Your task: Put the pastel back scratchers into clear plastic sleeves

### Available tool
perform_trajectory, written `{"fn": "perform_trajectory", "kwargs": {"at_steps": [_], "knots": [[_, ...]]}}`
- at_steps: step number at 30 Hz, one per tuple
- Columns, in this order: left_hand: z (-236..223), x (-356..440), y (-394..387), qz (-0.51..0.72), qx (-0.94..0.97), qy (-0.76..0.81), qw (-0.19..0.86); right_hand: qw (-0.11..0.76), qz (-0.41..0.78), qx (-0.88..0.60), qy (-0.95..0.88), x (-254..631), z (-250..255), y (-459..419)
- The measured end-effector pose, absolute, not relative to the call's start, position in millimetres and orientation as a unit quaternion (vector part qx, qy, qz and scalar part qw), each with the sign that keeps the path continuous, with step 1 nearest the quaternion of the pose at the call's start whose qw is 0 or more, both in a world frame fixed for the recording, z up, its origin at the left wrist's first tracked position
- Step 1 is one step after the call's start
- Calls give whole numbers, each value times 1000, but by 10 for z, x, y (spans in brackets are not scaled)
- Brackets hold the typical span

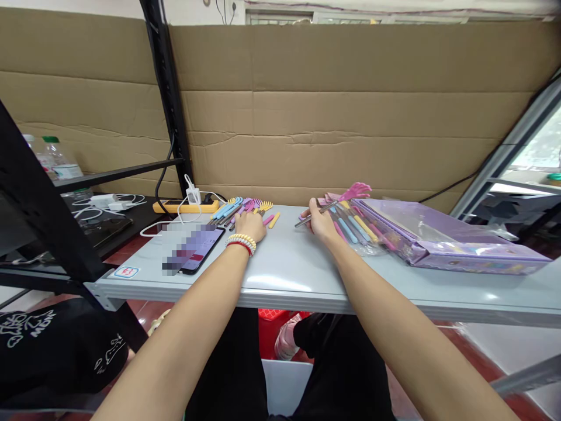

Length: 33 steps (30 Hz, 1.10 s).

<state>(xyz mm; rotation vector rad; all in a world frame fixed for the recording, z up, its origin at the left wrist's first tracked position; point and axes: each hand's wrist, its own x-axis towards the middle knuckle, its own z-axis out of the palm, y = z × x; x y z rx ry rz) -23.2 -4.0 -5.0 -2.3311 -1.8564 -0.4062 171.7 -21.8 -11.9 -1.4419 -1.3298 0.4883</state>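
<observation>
Between the thumb and fingers of my right hand (322, 222) is a telescopic back scratcher (356, 192) with a pink hand-shaped head and a metal rod. Its head points up and to the right. Under that hand, several back scratchers with blue, yellow and pink handles (357, 227) lie in clear plastic. My left hand (250, 226) rests, fingers curled, on a row of loose scratchers with blue heads (234, 202), purple heads (252, 204) and yellow heads (265, 206). What its fingertips hold is hidden. Just right of it lies a short yellow handle (274, 220).
A purple box (477, 266) with clear wrap stands at the right of the grey table (289, 275). A phone (204, 251) lies at the left, near a yellow power strip (175, 207) with white cables. Cardboard (333, 117) walls the back; a black post (164, 88) rises at the left.
</observation>
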Motion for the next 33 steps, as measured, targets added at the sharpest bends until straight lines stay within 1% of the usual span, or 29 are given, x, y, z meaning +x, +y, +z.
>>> {"fn": "perform_trajectory", "kwargs": {"at_steps": [5,12,16,24,26,30,33], "knots": [[-73,-251,17,-206,-736,-644,31,553,231,-583,-549,1674,-84,-250],[-33,-250,43,-293,-715,-634,-38,597,372,-501,-505,1634,-12,-334],[-10,-229,16,-298,-725,-619,-51,606,444,-441,-491,1621,-8,-333],[-52,-238,45,-278,-737,-613,-51,703,362,-433,-433,1661,-18,-306],[-62,-243,61,-280,-734,-617,-51,717,385,-417,-406,1667,12,-326],[-52,-249,51,-277,-730,-622,-54,710,452,-403,-360,1655,72,-345],[-28,-253,20,-276,-731,-622,-57,714,425,-422,-364,1648,60,-308]]}}
